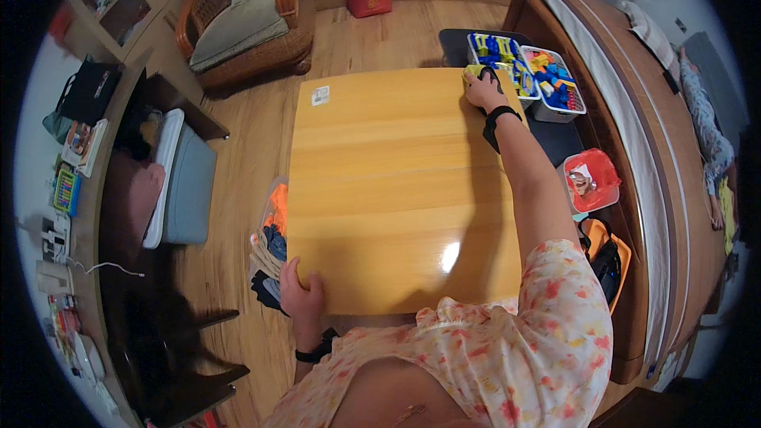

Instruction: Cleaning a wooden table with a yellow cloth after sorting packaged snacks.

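My right hand (pixel 484 90) is at the far right corner of a yellow wooden table (pixel 380 190), its fingers closed on a yellow cloth (pixel 474 70). Something black (pixel 490 76) shows beside those fingers; what it is I cannot tell. My left hand (pixel 302 292) rests on the near left corner of the tabletop, fingers apart and holding nothing. A small printed sticker (pixel 320 95) lies flat near the far left corner. Both wrists wear black bands.
White baskets of packets (pixel 496 50) and colourful blocks (pixel 556 80) stand beyond the right corner. A red-lined bin (pixel 591 181) and orange container (pixel 618 261) sit between table and bed (pixel 600 71). Clothes (pixel 270 249) lie left. A person (pixel 707 125) lies on the bed.
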`<action>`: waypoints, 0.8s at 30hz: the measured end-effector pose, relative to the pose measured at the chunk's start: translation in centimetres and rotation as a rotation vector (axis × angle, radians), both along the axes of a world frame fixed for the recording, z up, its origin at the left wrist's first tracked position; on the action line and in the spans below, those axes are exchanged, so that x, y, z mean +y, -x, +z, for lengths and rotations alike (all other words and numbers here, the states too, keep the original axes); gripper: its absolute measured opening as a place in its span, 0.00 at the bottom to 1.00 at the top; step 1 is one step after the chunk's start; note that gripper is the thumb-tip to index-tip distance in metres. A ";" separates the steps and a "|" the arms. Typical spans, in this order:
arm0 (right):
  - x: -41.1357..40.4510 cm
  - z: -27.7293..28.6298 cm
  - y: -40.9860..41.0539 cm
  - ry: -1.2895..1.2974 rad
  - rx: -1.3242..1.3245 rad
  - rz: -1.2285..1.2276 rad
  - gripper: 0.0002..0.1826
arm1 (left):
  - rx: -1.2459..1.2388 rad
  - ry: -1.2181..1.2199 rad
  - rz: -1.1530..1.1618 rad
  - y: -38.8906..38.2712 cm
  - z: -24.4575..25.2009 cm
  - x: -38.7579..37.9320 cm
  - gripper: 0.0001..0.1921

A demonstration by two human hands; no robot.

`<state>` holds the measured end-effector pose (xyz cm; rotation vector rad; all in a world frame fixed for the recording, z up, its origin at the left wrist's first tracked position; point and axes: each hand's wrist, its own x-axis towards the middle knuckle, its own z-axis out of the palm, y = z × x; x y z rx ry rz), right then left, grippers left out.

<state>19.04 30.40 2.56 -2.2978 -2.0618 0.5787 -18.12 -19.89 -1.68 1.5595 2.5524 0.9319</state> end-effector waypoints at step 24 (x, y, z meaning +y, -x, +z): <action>-22.3 2.4 19.5 0.010 0.521 0.839 0.34 | -0.321 -0.320 -0.417 -3.7 2.2 3.0 0.22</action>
